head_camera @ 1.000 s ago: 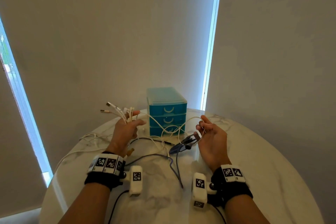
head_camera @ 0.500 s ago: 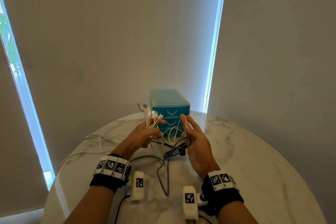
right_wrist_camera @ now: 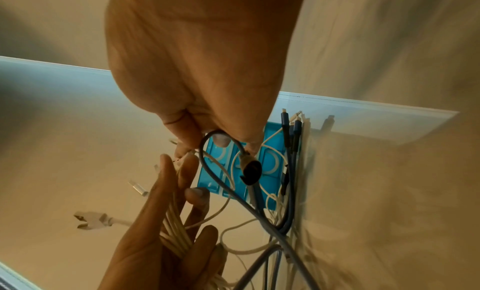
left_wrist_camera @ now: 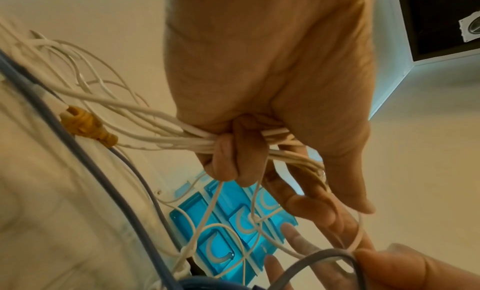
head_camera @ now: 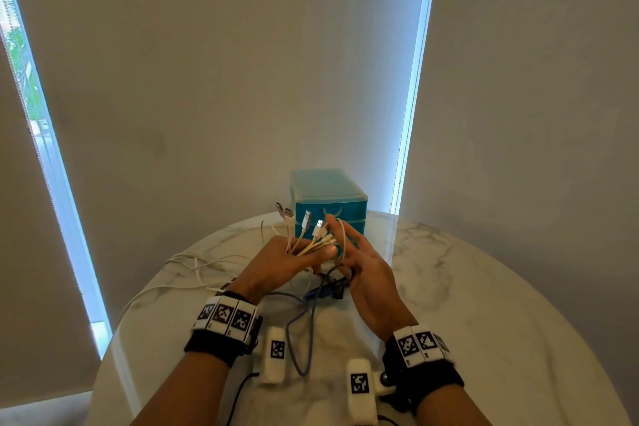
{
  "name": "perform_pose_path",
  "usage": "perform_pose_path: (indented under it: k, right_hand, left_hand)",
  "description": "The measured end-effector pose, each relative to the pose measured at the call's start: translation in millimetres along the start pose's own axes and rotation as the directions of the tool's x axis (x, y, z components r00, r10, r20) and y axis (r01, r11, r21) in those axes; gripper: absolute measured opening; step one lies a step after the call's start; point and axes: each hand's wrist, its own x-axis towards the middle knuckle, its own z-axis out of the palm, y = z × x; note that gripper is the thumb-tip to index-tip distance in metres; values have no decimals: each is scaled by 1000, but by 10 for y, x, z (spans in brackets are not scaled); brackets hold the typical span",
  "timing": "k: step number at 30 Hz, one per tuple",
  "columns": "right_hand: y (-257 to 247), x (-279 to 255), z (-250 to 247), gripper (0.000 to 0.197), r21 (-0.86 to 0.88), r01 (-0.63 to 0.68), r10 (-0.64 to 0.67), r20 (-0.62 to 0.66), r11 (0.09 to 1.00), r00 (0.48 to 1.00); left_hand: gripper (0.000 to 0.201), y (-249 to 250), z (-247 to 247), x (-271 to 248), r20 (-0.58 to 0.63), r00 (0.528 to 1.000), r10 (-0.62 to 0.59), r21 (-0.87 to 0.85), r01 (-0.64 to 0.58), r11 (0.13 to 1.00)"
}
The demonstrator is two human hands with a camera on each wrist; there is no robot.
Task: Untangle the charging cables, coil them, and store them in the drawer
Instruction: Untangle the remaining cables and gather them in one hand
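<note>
My left hand (head_camera: 304,252) grips a bundle of white charging cables (head_camera: 313,239), whose USB plugs (head_camera: 306,220) stick up in front of the drawers; its curled fingers (left_wrist_camera: 233,151) wrap the bundle. My right hand (head_camera: 345,245) is pressed against the left one, fingers pointing up, and a white loop (head_camera: 342,235) lies across them. Its thumb (left_wrist_camera: 384,263) and fingers pinch a blue-grey cable (right_wrist_camera: 207,151) that carries a dark plug (right_wrist_camera: 250,169). The teal three-drawer unit (head_camera: 328,194) stands behind the hands, all drawers closed.
The round marble table (head_camera: 484,287) carries loose white cables (head_camera: 193,266) on the left and blue-grey cables (head_camera: 304,325) with dark plugs (head_camera: 332,290) under my hands. An orange cable fitting (left_wrist_camera: 85,128) hangs in the tangle. Roller blinds hang behind the table.
My hands have come together in front of the drawers: the left moved right with the white bundle, the right moved left to meet it, bringing the blue-grey cable along.
</note>
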Motion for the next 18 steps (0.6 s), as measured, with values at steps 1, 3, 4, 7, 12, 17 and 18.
perform_pose_path:
  k: [1,3,4,7,12,17,18]
  right_hand:
    - [-8,-1,12,39,-22,-9,9,-6,1000,1000]
    - [-24,-15,37,41,-68,-5,5,-1,998,1000]
    - [-26,-22,43,41,-85,2,-1,8,996,1000]
    - [-32,-56,55,41,-120,24,-20,32,992,999]
    - [-16,-68,58,59,-159,82,-68,91,984,993]
    - [42,-26,66,77,-129,80,-73,54,988,996]
    - [44,-5,13,79,-124,75,-75,-1,989,997]
  left_hand:
    - [26,4,6,4,-21,1000,-8,-4,7,1000]
    - [24,11,29,12,-26,1000,-10,-38,9,999]
    - [22,11,40,16,-22,1000,-8,-55,7,998]
    - [19,15,72,12,-16,1000,-3,-82,2,997]
    - [22,-11,111,44,-82,996,-14,-65,9,998]
    - [15,23,98,41,-196,980,39,-154,-70,986]
    - [15,26,61,54,-284,959,20,-191,-77,979]
